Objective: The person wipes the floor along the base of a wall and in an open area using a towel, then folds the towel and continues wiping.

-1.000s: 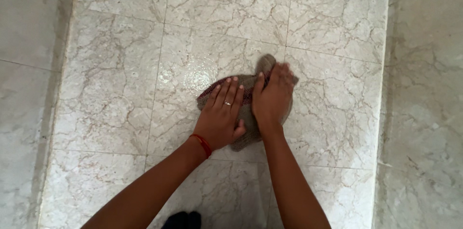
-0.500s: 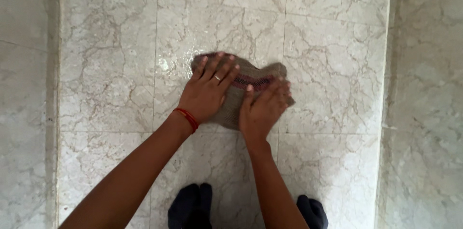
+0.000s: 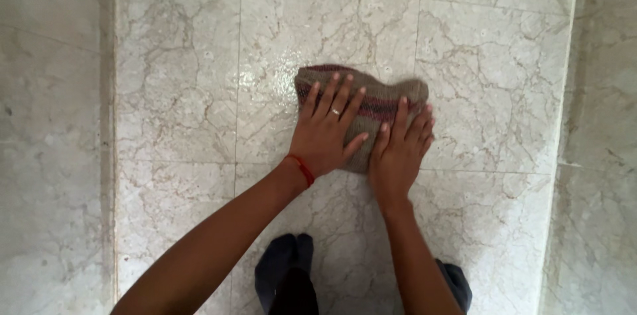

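Note:
A brown cloth [image 3: 378, 93] with dark red stripes lies flat on the pale marble tile floor [image 3: 179, 89]. My left hand [image 3: 326, 129] presses down on the cloth's left part, fingers spread, with a ring on one finger and a red thread around the wrist. My right hand [image 3: 399, 149] lies flat on the cloth's right lower part, fingers apart. Both palms hide the near half of the cloth.
A wet sheen shows on the tiles just left of the cloth. Raised marble ledges [image 3: 46, 142] run along the left and right [image 3: 597, 156] sides of the floor strip. Dark-clad knees [image 3: 285, 275] show at the bottom edge.
Both hands have slid the cloth over the floor, first left and away, then to the right. The right hand's fingers are now spread flat.

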